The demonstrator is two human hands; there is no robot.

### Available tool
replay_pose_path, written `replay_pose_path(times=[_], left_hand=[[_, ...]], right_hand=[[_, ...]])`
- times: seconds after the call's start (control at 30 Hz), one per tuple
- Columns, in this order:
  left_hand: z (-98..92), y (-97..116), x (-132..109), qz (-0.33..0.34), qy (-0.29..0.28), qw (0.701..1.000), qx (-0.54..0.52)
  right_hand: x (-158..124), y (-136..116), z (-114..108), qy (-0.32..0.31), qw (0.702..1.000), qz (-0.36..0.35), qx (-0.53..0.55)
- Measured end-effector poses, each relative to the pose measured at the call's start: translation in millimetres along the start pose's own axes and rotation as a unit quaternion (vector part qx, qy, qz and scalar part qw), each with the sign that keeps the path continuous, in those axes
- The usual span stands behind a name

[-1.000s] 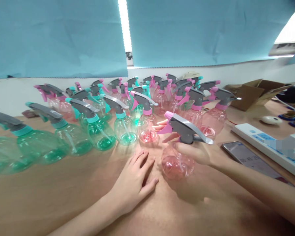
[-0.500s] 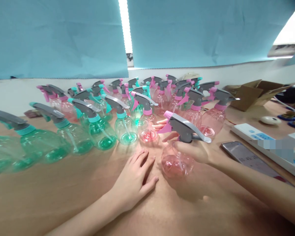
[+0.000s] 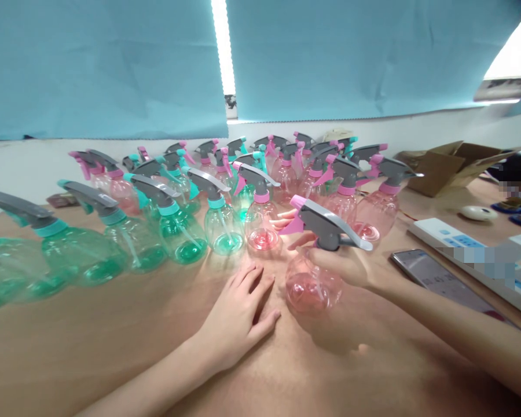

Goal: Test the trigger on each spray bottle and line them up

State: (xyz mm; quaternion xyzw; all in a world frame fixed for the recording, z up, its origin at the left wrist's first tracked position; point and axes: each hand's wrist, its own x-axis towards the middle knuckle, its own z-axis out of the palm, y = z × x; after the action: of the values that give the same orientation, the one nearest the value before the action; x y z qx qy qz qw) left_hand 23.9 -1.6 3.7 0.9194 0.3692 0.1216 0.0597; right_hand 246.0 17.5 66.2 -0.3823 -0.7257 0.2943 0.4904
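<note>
While the right hand (image 3: pixel 338 266) encircles the neck of a pink spray bottle (image 3: pixel 310 286), its fingers are curled closed below the grey head, with fingertips visible beyond the pink trigger (image 3: pixel 293 226). The pink nozzle (image 3: pixel 297 201) points away from the person and to the left. The held bottle is located at the front of the group, to the right of the left hand (image 3: pixel 238 310); whether its base contacts the table (image 3: pixel 91 353) cannot be determined. The left hand lies palm down on the table, fingers extended and slightly spread.

Just beyond the left fingertips stands a second pink bottle (image 3: pixel 263 227). From it, a row of green bottles (image 3: pixel 182 234) with turquoise collars extends to the left edge of the view. Further pink bottles (image 3: pixel 380 211) stand beyond the right hand; rows with pink and turquoise nozzles continue behind.

To the right of the right forearm lie a phone (image 3: pixel 434 278) and a white power strip (image 3: pixel 454 240), the latter partly blurred. Farther back are a white rounded object (image 3: pixel 478 214) and an open cardboard box (image 3: pixel 443 168). A blue covering (image 3: pixel 113 63), divided by a bright vertical gap, hangs at the rear.
</note>
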Motion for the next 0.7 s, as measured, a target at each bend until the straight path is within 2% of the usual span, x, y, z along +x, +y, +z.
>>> replay_pose_path(times=[0.27,0.4,0.5,0.7], left_hand=[[-4.4,2.6,1.4,-0.006,-0.017,1.0,0.002],[-4.8,3.7,1.2,-0.004,-0.008,1.0,0.002],[-5.5,4.2,1.4,-0.002,-0.001,1.0,0.002],[-5.5,4.0,1.0,-0.006,-0.012,1.0,0.003]], right_hand=[[0.4,-0.1,-0.4,-0.022,1.0,0.01,0.018],[0.0,-6.6,0.9,-0.002,1.0,0.029,-0.01],[0.1,-9.6,-0.3,-0.01,0.999,0.031,-0.02],[0.8,-11.1,-5.1,-0.025,0.999,0.022,0.032]])
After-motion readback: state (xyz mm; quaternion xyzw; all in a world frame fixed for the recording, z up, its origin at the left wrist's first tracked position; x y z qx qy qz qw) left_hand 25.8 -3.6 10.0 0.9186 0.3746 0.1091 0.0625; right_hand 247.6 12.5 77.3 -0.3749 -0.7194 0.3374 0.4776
